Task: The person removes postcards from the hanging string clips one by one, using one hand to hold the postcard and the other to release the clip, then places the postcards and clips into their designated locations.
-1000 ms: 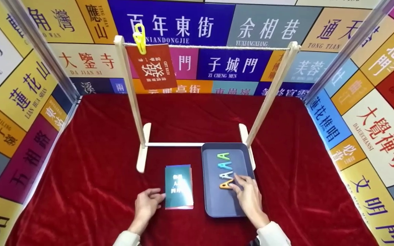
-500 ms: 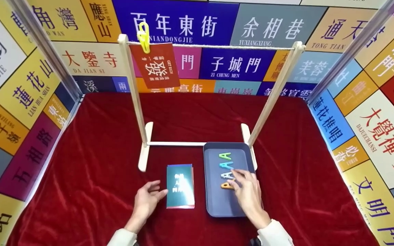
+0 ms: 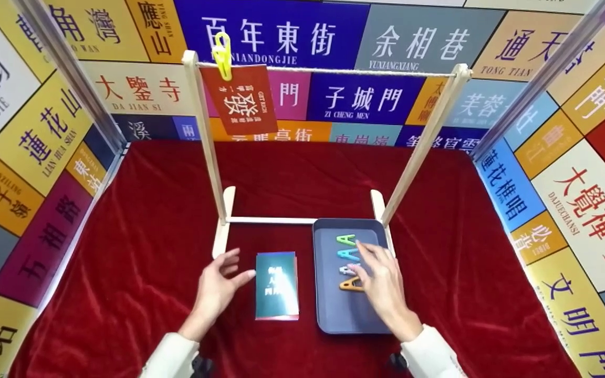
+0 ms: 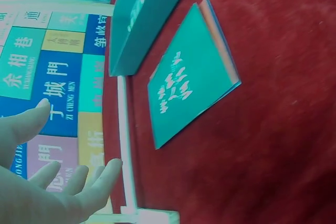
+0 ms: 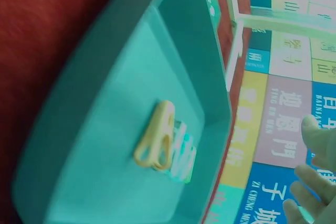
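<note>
Above the grey tray hovers my right hand, thumb and fingers spread and holding nothing. In the tray lies a row of clothespins: green, blue, white and orange. The right wrist view shows the orange clothespin resting on the tray floor, apart from the right hand. My left hand, fingers loosely bent, is raised beside a stack of cards topped by a green one. It holds nothing, as the left wrist view of that hand also shows.
A wooden frame stands behind the cards and tray, with a rope across its top. There a yellow clothespin holds a red card at the left end. Sign-printed panels enclose the red cloth.
My right hand has lifted from the orange clothespin, its fingertips shifting toward the green one. My left hand has moved away from the cards' lower edge, up and slightly left.
</note>
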